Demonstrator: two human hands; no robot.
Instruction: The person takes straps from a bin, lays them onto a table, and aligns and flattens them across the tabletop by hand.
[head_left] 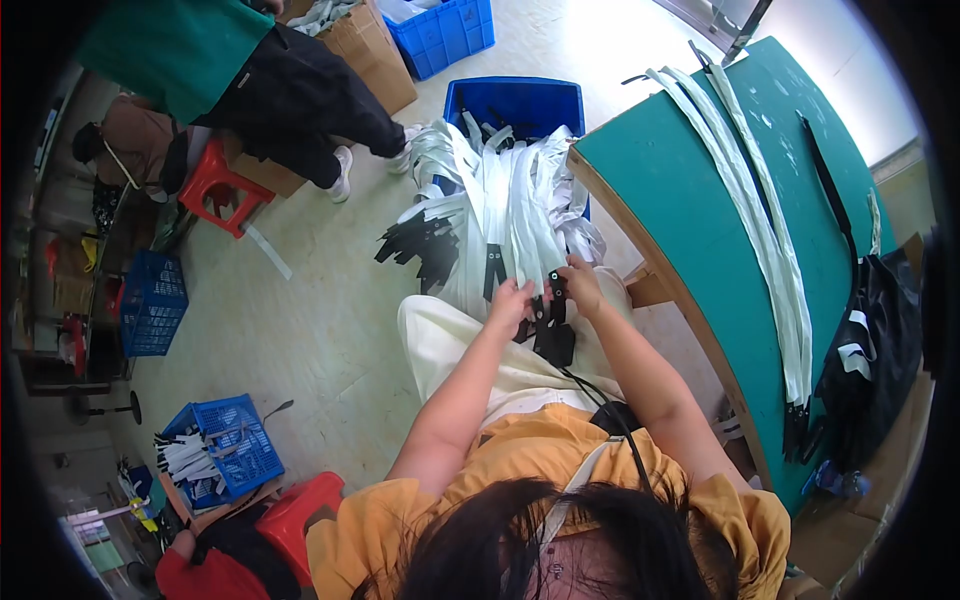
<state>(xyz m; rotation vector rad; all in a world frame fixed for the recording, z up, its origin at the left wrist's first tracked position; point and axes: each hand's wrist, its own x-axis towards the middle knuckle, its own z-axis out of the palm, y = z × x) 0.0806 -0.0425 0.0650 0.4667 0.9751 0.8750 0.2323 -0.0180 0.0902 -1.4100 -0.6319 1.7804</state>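
Note:
Over my lap, my left hand (512,305) has its fingers closed on the black end of a white strap, partly hidden by the fingers. Just right of it, my right hand (583,286) pinches a black strap end (558,285) that shows small round metal eyelets or snaps. Between and below the hands hang more black pieces (553,343). A large bundle of white straps (490,190) spreads from the blue bin (515,93) towards my knees. Many of its black ends (425,248) fan out at the left.
To the right stands a green-topped table (690,200) with long white straps (745,180) and a black bag-like item (880,350) on it. A person (300,90) stands at upper left near a red stool (222,190). Blue baskets (153,305) sit on the left side.

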